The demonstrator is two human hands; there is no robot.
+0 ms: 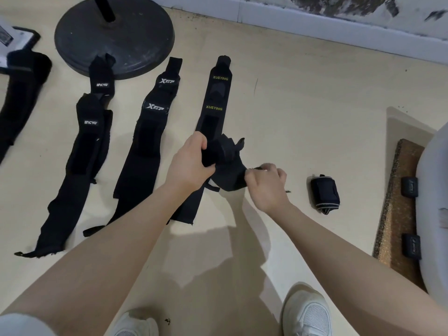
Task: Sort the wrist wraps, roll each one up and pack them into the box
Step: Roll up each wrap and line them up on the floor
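On the pale floor (303, 98), laid out in rows, head view:

Item 1. Wrist wrap in hand (224, 163), black, partly rolled, held just above the floor at the centre. The left hand (189, 161) has its fingers clenched around the rolled end; the right hand (266, 183) pinches the loose end between closed fingers. A short strap hangs below the bundle.

Item 2. XUEYING wraps (214, 100), black with yellow lettering, two overlapped in one long strip, lying flat directly behind and under the hands.

Item 3. XTEP wraps (150, 132), black with white lettering, two overlapped, flat, just left of the XUEYING strip.

Item 4. Wraps with white label tags (84, 146), black, two overlapped, further left; the far end rests on the round black stand base (114, 35).

Item 5. Further black wraps (19, 93) at the left edge, partly out of view.

Item 6. Finished roll (324, 192), black with a grey edge, lying alone on the floor to the right of the right hand, apart from it.

Item 7. Brown mat (397, 214) at right, beside a white rounded object (434, 214); two small dark rolls (409, 214) sit at their junction.

Item 8. White shoes (308, 314), bottom edge.
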